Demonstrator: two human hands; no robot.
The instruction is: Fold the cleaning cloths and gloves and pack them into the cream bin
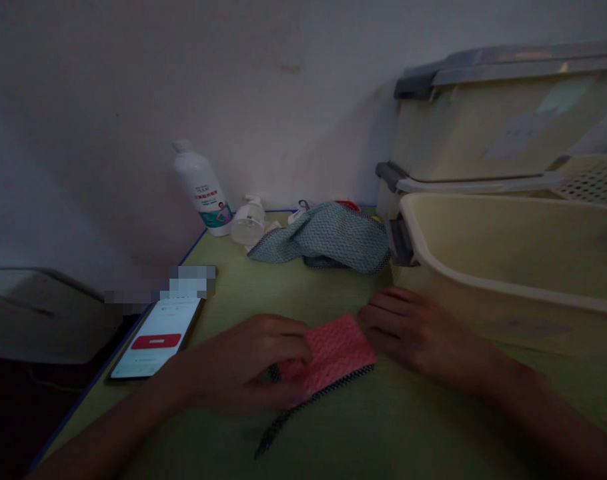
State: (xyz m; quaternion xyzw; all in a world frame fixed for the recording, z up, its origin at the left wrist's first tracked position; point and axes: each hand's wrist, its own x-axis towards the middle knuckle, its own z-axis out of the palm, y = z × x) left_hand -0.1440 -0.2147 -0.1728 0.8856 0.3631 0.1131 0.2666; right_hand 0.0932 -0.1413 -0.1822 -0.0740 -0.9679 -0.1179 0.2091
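A pink cloth [336, 350] with a dark woven edging lies folded on the green table top, and a strip of the edging trails off toward the front. My left hand [263, 363] is closed on the cloth's left end, thumb below and fingers above. At the cloth's right end rests my right hand [408, 330], its fingers loosely bent and side by side, tips at the cloth's edge; its thumb is hidden. I see nothing held in the right hand.
A grey-blue cloth [328, 233] lies crumpled near the wall. Left of it stand a clear pump bottle [248, 220] and a white bottle [203, 190]. A lit phone [161, 330] lies by the left edge. Open cream bin [483, 283] and lidded box [493, 130] fill the right.
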